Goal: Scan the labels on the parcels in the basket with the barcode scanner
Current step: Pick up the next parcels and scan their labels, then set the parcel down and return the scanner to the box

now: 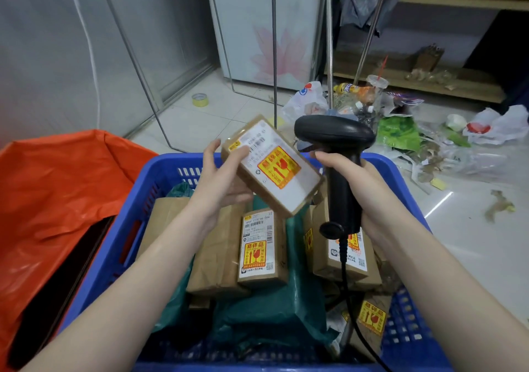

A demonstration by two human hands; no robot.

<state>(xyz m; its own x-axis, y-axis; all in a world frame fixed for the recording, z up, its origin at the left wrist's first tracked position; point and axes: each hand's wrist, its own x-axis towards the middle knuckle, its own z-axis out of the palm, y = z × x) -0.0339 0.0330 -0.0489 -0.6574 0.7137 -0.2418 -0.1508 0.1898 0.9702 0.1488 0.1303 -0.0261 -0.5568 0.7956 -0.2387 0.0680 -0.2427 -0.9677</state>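
Big blue basket (126, 228) fills the lower middle, and it's the landmark here. To its left lies an orange plastic bag (57, 188); beyond its far right corner, litter (400, 119) is strewn over the tiled floor (472, 228). Inside the basket, a dark green mailer bag (274, 308) sprawls across the middle with brown parcels around it: a plain one (217, 257) left of centre, a labelled parcel (262, 248) touching its right side, and another labelled box (340, 257) toward the basket's right wall. Above the basket's far rim, the left hand (226, 177) holds a raised parcel (274, 168), tilted, label up, grip clamped around its left end, thumb on top. Just right of it, the right hand (357, 182) has its grip wrapped tight on the handle of the black barcode scanner (337, 154), head pointing toward that parcel, its cable (347, 285) trailing down into the basket.
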